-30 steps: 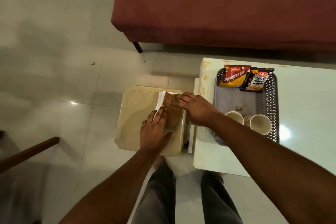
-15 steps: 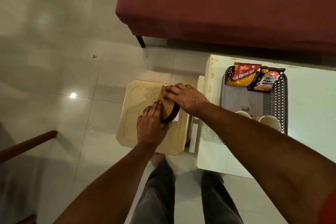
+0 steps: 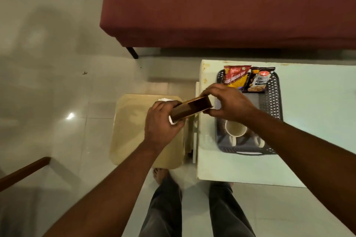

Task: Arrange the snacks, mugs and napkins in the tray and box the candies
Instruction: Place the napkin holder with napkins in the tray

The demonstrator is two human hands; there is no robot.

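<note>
Napkins (image 3: 171, 120), white, show only as a small edge under the lower left end of a brown holder (image 3: 190, 108) held in the air at the middle of the frame, above the gap between a beige stool (image 3: 131, 131) and a white table (image 3: 308, 121). Both hands grip the one holder: the left hand (image 3: 162, 123) wraps its lower left end, fingers curled over the top and thumb below, forearm running up from the lower left of the frame; the right hand (image 3: 230, 102) pinches its upper right end, fingers closed on the top edge and thumb under the corner, forearm coming in from the lower right. The holder is tilted, its right end higher, its dark inner side facing the camera. One more bit of white lies on the far edge of the stool, just above the left hand; what it is cannot be told. On the table, right of the hands, stands one dark perforated tray (image 3: 273, 106). At its upper end lie two snack packets side by side and touching, a red and yellow one (image 3: 236, 77) and a dark peanuts one (image 3: 259, 81). At its lower end one mug (image 3: 236, 129) shows clearly, and a second mug (image 3: 261, 142) is mostly hidden by the right forearm. A maroon sofa (image 3: 231, 5) fills the top of the frame.
</note>
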